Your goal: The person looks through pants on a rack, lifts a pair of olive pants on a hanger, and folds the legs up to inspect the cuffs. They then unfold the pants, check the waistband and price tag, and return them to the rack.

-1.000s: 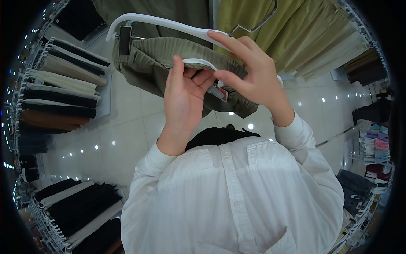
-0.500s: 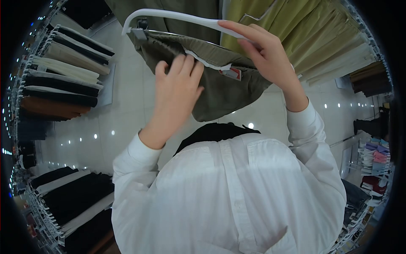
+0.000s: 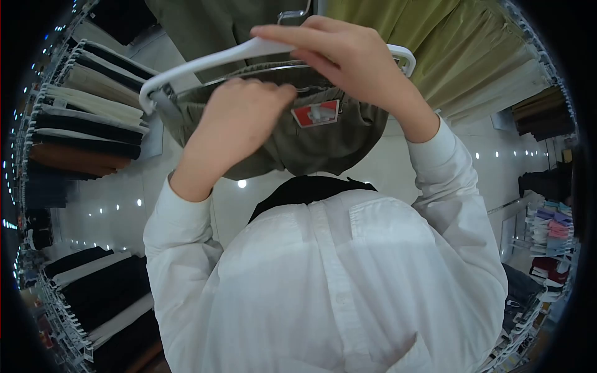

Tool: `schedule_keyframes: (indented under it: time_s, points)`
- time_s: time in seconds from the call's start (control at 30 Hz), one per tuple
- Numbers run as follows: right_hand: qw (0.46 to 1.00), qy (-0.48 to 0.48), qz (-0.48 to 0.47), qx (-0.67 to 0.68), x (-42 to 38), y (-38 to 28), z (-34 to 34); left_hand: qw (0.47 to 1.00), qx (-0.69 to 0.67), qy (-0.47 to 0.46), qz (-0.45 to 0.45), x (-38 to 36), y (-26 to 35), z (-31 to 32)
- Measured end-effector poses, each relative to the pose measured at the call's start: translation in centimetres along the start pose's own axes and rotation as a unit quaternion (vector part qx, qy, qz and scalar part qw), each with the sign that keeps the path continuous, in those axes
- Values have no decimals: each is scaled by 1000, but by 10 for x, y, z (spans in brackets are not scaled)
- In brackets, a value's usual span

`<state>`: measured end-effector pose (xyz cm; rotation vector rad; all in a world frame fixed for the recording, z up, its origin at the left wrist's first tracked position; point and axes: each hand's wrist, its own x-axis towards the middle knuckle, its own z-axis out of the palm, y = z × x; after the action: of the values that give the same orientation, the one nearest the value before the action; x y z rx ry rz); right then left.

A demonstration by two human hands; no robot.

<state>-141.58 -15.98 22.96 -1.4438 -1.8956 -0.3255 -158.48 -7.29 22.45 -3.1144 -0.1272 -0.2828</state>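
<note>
A pair of olive-green trousers [image 3: 273,152] hangs by its waistband from a white clip hanger [image 3: 208,60]. My right hand [image 3: 354,59] holds the middle of the hanger's bar, fingers over the top and thumb below, close to the metal hook [image 3: 292,13]. At the waistband is my left hand [image 3: 242,118], its fingers curled over the fabric edge with the tips hidden. Right of my left hand, a red and white tag [image 3: 316,114] lies against the trousers. The hanger's left clip [image 3: 166,105] grips the waistband's left end; the right clip is behind my right arm.
Yellow-green trousers [image 3: 398,22] and another dark olive pair [image 3: 205,28] hang just ahead. To the left is a rack of folded trousers on hangers [image 3: 93,112], with dark garments [image 3: 106,292] lower down. Small coloured items [image 3: 553,224] hang at far right. Shiny tiles [image 3: 143,193] cover the floor.
The hanger and trousers have swung left and turned, so the right end and the tag's red face now show. My right hand moved left with the bar; my left fingers closed at the waistband.
</note>
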Motion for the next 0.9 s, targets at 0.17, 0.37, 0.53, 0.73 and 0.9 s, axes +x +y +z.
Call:
schedule_keyframes:
  time_s: [0.17,0.37,0.53,0.73,0.9]
  points:
    - [999,23,40,26,-3,41,0,926,94,364,-19,-12,-21,-18]
    - [997,-71,3,34,6,20,-2,960,90,211,-158,-5,-43,-10]
    - [994,-93,-39,-35,4,25,-51,955,48,252,-151,-18,-81,-1]
    - [914,107,128,370,-48,70,-22,891,-172,333,-257,-51,-124,-6]
    - [880,-41,202,427,-54,20,31,863,-243,369,-245,-49,-144,-9]
